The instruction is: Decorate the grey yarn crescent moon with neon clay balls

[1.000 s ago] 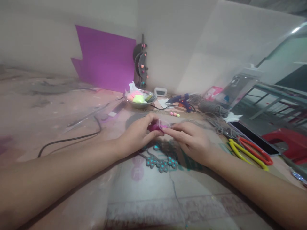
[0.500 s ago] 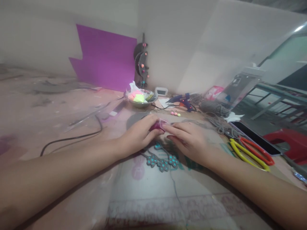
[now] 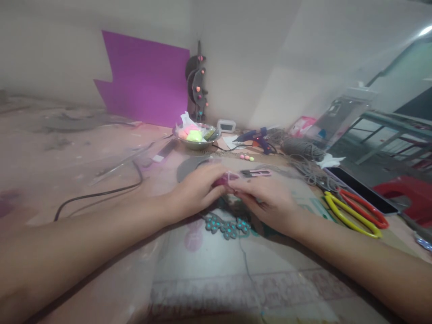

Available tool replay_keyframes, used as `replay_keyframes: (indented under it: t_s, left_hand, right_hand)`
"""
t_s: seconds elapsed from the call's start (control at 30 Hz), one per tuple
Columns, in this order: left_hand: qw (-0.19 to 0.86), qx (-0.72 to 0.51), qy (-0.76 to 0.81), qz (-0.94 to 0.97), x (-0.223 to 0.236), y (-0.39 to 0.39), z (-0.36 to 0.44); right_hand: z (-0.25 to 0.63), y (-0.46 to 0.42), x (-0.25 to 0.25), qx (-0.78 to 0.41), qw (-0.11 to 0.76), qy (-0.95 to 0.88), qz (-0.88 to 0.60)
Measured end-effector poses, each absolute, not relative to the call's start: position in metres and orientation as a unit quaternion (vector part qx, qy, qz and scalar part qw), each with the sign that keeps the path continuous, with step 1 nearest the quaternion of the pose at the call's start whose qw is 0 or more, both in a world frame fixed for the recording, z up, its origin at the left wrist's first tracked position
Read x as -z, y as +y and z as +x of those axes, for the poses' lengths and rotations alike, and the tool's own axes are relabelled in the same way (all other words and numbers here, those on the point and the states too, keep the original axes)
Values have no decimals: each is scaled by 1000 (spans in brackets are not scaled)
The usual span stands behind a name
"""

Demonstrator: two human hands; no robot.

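Note:
My left hand (image 3: 202,184) is closed around a small magenta packet (image 3: 222,179) that seems wrapped in clear plastic; what is inside cannot be made out. From the other side my right hand (image 3: 268,200) meets it, thumb and fingers pinching its near edge. Just below the hands lie grey flower shapes (image 3: 228,229) with turquoise dots, joined by grey cord. A pair of thread snips (image 3: 255,173) rests behind my right fingers. Part of a grey disc (image 3: 187,168) shows behind my left hand.
A metal bowl (image 3: 197,145) with pink and yellow lumps stands behind, near a purple glue gun (image 3: 256,138) and small beads (image 3: 247,157). To the right are grey yarn (image 3: 302,148), red-and-yellow-handled scissors (image 3: 353,216) and a phone (image 3: 362,189). A black cable (image 3: 97,195) curves at left.
My right fingers have closed in on the magenta packet. The thread snips behind them have come into view. The head view has shifted slightly.

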State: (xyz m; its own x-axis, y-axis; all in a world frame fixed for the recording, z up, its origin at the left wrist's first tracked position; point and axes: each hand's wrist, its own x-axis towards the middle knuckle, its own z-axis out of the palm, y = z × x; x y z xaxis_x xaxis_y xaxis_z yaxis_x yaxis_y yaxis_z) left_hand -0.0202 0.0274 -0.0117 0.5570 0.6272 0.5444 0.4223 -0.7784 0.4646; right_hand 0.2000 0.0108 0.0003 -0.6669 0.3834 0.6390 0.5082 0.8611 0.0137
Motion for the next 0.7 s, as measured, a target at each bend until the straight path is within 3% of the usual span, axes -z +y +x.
replay_keyframes:
  t_s: [0.23,0.7]
  left_hand:
    - [202,-389,364,822,10,31,-24]
    - [142,-373,334,854,15,28,-23]
  right_hand:
    - [200,10,-4,60,363,-893,-260]
    - [201,16,1,119,332,-898,-263]
